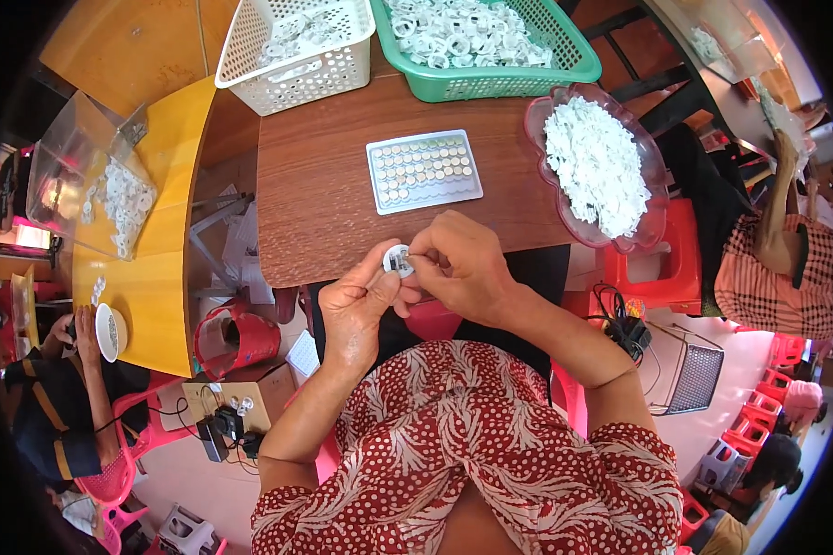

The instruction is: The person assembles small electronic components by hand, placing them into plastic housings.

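My left hand (354,298) holds a small round white plastic part (398,261) between thumb and fingers, just off the table's front edge. Dark and metallic-looking details show in the middle of its face. Against its right side, the fingers of my right hand (458,268) are pinched together; whatever is between them is too small to make out. Beyond my hands lies a shallow white tray (428,196) with rows of small round discs that look like button cells. The tray's near right portion has no discs in it.
At the table's (315,185) back stand a white basket (296,90) and a green basket (491,85), both holding white plastic parts. A reddish scalloped bowl (655,199) heaped with small white pieces sits at right. Co-workers sit at both sides, near a yellow table (162,203) and red stools (671,259).
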Action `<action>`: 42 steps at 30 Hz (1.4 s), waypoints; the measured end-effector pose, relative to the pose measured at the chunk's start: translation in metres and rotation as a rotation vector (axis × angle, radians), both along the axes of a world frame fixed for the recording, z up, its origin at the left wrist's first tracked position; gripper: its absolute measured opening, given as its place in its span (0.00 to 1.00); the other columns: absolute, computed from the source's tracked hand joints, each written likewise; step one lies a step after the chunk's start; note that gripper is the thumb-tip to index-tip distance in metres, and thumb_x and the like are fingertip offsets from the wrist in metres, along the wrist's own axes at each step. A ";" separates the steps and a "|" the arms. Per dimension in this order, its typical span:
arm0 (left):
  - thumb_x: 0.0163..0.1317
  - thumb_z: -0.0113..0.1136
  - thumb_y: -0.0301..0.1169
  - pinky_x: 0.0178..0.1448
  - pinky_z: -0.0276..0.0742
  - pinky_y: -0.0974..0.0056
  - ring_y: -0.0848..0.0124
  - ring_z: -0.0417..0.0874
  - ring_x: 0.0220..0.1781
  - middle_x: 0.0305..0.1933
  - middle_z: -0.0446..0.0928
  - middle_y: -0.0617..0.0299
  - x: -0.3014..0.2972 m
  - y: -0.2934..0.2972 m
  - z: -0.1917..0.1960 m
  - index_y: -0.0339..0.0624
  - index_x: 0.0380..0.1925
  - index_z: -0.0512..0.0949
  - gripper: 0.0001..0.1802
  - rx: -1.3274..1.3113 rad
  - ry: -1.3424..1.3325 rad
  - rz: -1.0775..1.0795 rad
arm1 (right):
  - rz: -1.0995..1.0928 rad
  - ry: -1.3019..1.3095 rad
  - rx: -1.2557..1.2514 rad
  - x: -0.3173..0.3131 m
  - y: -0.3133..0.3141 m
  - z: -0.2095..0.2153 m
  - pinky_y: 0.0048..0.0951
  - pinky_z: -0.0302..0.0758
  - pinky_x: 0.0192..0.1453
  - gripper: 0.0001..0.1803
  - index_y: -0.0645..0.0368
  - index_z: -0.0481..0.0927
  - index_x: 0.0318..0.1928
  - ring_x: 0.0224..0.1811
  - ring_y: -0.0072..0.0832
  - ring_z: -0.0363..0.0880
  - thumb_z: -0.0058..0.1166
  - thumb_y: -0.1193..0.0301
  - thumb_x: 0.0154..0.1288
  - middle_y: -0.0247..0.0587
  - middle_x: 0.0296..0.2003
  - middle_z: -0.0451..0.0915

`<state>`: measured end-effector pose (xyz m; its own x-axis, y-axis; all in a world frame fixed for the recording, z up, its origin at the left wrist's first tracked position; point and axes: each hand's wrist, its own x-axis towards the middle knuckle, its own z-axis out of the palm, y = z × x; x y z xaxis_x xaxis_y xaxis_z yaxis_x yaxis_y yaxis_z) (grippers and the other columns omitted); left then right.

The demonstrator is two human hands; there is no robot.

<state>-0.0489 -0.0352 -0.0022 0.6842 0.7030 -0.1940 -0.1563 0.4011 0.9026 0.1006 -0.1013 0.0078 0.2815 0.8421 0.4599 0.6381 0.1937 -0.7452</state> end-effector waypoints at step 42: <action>0.63 0.53 0.23 0.29 0.73 0.72 0.71 0.81 0.29 0.36 0.81 0.49 -0.008 0.023 -0.016 0.28 0.53 0.72 0.18 -0.068 0.020 0.034 | -0.243 -0.337 0.036 0.028 0.037 -0.023 0.37 0.69 0.29 0.07 0.61 0.78 0.32 0.27 0.38 0.73 0.57 0.79 0.50 0.42 0.24 0.73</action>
<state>-0.0574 -0.0118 -0.0179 0.6558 0.7106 -0.2550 -0.1532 0.4560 0.8767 0.1286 -0.0638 -0.0154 0.2989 0.7517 0.5879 0.8755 0.0291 -0.4824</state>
